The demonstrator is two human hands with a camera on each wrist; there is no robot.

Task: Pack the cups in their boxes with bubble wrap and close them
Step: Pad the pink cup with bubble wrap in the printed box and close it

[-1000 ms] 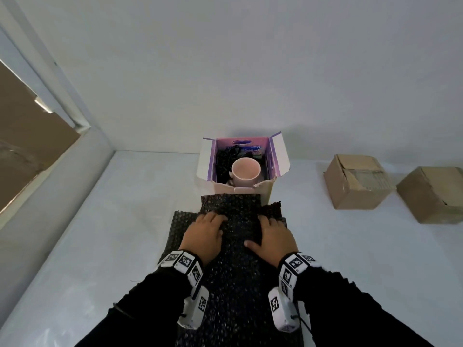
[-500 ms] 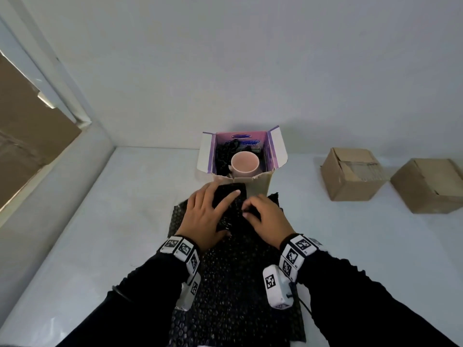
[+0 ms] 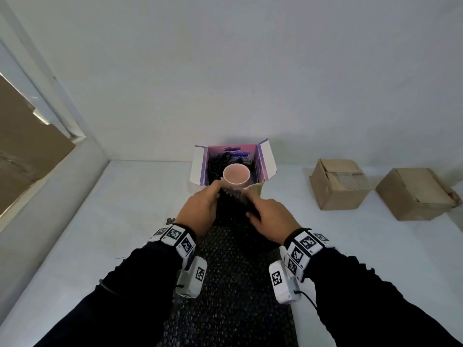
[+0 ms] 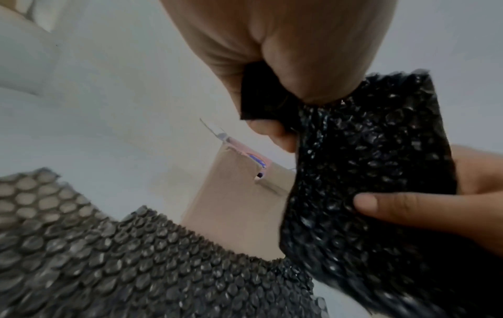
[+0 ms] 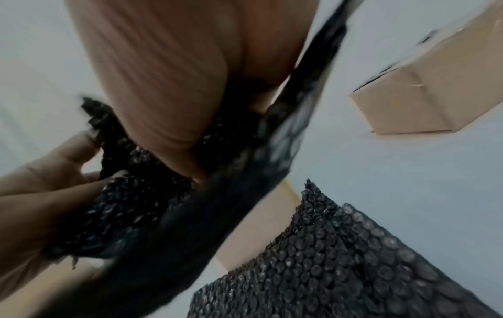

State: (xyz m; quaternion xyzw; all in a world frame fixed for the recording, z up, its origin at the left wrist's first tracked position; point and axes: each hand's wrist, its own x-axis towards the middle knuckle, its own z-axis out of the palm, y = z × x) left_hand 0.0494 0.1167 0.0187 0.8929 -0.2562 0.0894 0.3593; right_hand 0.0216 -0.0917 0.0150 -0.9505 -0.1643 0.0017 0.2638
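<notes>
Both hands are up off the desk with a folded black piece of bubble wrap between them, right in front of the open purple box at the back edge. Left hand — fingers curled, pinching the piece's left edge, thumb on top. Right hand grips the other side, thumb pressed flat on the bubbles. The pink cup stands upright inside the box, with dark wrap behind it. A long bubble wrap sheet lies flat along the desk's middle — and two closed brown boxes sit well apart, toward the right edge.
</notes>
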